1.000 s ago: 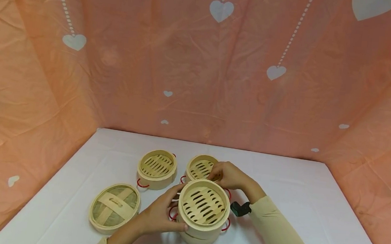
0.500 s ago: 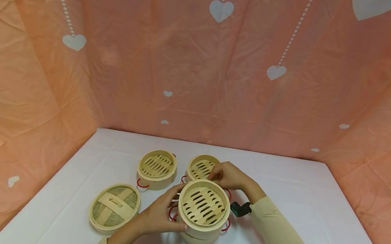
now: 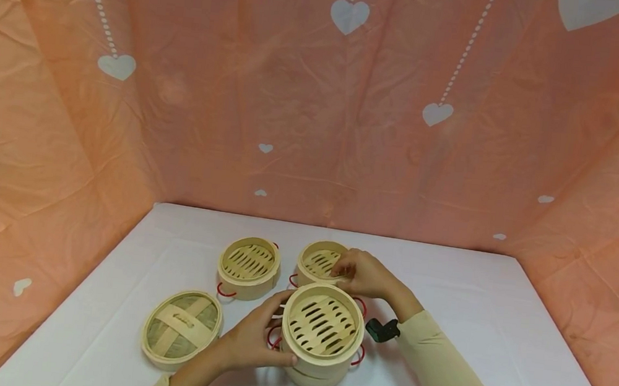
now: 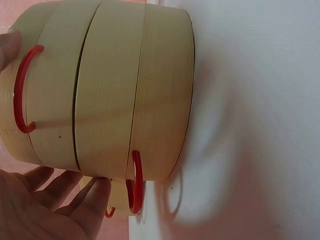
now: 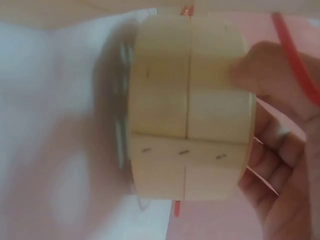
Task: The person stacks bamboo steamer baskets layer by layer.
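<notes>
I see the left hand [image 3: 253,342] gripping the upright stack [image 3: 320,369], right hand [image 3: 365,275] pinching the rear steamer [image 3: 312,276], openings up, with room rightward on the counter [image 3: 477,315]

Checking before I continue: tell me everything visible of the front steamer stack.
The front steamer stack is two round, pale, bamboo-looking baskets, one on the other, a dark seam between them. Inside its open top is a slatted floor with dark slots. Red handles loop from its sides; the tiers' handles do not line up. It stands upright on the table. The left hand holds its left side, thumb on the near wall.
</notes>
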A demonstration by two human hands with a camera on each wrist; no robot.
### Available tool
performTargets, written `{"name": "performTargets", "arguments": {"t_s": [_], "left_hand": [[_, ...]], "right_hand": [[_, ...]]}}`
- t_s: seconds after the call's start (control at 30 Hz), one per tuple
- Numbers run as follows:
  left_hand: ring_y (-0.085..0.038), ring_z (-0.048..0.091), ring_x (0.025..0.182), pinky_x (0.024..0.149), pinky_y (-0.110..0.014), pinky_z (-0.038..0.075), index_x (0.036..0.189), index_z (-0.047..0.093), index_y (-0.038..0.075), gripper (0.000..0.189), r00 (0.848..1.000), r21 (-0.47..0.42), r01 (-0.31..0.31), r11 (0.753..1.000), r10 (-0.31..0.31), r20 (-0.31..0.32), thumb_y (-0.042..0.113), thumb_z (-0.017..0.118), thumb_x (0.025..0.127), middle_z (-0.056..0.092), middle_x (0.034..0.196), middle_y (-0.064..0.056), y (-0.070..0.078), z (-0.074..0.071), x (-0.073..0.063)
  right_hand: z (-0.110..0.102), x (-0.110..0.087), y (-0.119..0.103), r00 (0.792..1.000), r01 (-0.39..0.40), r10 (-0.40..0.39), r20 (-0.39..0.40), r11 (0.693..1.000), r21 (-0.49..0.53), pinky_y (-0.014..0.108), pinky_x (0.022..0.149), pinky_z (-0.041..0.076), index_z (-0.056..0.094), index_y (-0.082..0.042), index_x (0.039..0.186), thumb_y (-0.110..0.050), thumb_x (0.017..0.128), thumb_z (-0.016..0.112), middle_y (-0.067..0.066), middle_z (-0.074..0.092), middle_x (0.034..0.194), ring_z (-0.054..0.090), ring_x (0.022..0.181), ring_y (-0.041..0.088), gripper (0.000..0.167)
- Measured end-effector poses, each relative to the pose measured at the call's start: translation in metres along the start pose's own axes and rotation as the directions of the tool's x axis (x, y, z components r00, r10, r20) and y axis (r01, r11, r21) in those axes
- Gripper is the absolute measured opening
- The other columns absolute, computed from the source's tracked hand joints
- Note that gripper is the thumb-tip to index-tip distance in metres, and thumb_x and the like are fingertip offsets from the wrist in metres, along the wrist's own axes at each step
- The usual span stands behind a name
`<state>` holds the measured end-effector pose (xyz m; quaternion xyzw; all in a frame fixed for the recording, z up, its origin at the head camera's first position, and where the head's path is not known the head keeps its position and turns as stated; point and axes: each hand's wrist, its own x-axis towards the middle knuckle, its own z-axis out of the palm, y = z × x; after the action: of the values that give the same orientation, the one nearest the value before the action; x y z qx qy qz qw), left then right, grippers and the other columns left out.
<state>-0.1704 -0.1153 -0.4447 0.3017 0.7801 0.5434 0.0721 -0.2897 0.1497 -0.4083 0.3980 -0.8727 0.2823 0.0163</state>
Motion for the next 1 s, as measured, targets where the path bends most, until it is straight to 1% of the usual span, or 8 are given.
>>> {"name": "performTargets", "arguments": {"t_s": [0.17, 0.27, 0.43, 0.57, 0.8, 1.0], "left_hand": [[-0.022, 0.052, 0.124, 0.105, -0.032, 0.045, 0.146, 0.031, 0.025, 0.093, 1.0, 0.001, -0.005, 1.0, 0.005, -0.002, 0.026, 0.086, 0.07, 0.045, 0.141, -0.001, 0.001, 0.0, 0.0], [-0.022, 0.052, 0.124, 0.105, -0.032, 0.045, 0.146, 0.031, 0.025, 0.093, 1.0, 0.004, -0.007, 1.0, 0.007, -0.001, 0.026, 0.085, 0.071, 0.045, 0.141, -0.001, 0.001, 0.0, 0.0], [-0.023, 0.052, 0.125, 0.105, -0.031, 0.045, 0.146, 0.03, 0.025, 0.093, 1.0, 0.009, -0.001, 1.0, 0.001, -0.005, 0.027, 0.085, 0.071, 0.045, 0.141, -0.001, 0.001, 0.0, 0.0], [-0.023, 0.052, 0.125, 0.105, -0.031, 0.045, 0.146, 0.031, 0.024, 0.093, 1.0, 0.011, -0.006, 1.0, 0.006, -0.01, 0.026, 0.085, 0.071, 0.046, 0.141, -0.001, 0.002, 0.0, 0.0], [-0.023, 0.053, 0.124, 0.104, -0.031, 0.046, 0.146, 0.032, 0.023, 0.092, 1.0, 0.017, -0.008, 1.0, 0.009, -0.01, 0.027, 0.085, 0.071, 0.046, 0.14, -0.001, 0.003, 0.0, 0.0], [-0.023, 0.053, 0.123, 0.104, -0.032, 0.046, 0.145, 0.032, 0.022, 0.092, 1.0, 0.017, -0.007, 1.0, 0.007, -0.01, 0.027, 0.085, 0.071, 0.046, 0.14, -0.002, 0.003, 0.0, -0.001]], "right_hand": [[-0.004, -0.002, -0.004, 0.999, 0.02, -0.023, -0.04, 0.997, -0.073, 0.023, 0.069, 0.044, 0.072, -0.017, 0.085, -0.013, 0.071, 0.075, -0.008, 0.061, 0.08, 0.05, 0.078, 0.007, 0.015], [-0.006, -0.003, -0.007, 0.998, 0.04, -0.045, -0.05, 0.993, -0.111, 0.023, 0.069, 0.044, 0.069, -0.016, 0.087, -0.014, 0.07, 0.073, -0.007, 0.059, 0.08, 0.049, 0.078, 0.008, 0.017], [-0.009, -0.003, -0.012, 0.995, 0.068, -0.079, -0.062, 0.984, -0.166, 0.025, 0.069, 0.044, 0.067, -0.016, 0.088, -0.014, 0.069, 0.072, -0.006, 0.057, 0.081, 0.049, 0.077, 0.008, 0.019], [-0.012, -0.004, -0.015, 0.991, 0.071, -0.092, -0.1, 0.977, -0.202, 0.025, 0.068, 0.043, 0.067, -0.017, 0.086, -0.015, 0.067, 0.072, -0.007, 0.057, 0.082, 0.048, 0.076, 0.008, 0.02], [-0.018, -0.007, -0.025, 0.976, 0.063, -0.107, -0.189, 0.972, -0.225, 0.025, 0.067, 0.043, 0.064, -0.016, 0.085, -0.012, 0.067, 0.068, -0.005, 0.054, 0.079, 0.048, 0.077, 0.008, 0.019], [-0.023, -0.009, -0.035, 0.963, 0.062, -0.114, -0.244, 0.976, -0.211, 0.026, 0.067, 0.043, 0.064, -0.016, 0.084, -0.011, 0.067, 0.068, -0.003, 0.054, 0.081, 0.048, 0.077, 0.009, 0.018]]}}
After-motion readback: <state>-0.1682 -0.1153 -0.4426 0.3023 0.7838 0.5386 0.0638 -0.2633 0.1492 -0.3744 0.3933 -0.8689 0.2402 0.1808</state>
